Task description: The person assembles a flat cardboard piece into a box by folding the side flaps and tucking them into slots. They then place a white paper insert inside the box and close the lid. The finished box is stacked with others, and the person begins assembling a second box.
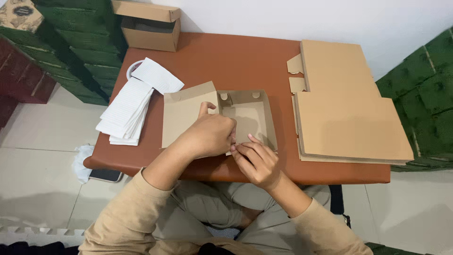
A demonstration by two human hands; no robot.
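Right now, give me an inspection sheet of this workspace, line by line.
Surface: brown table, low, set against a white wall.
Job's things: half-folded cardboard box at the near edge, its lid panel lying open to the left; stack of flat box blanks on the right.
Clutter: pile of white paper sheets on the left; tape roll partly under them; assembled open box at the far left corner; phone and white cloth by the near left corner.
Grippers: left hand and right hand both pinch the box's near wall with their fingers.
Cables: nothing seen.
Surroundings: tiled floor, green cushions on both sides.
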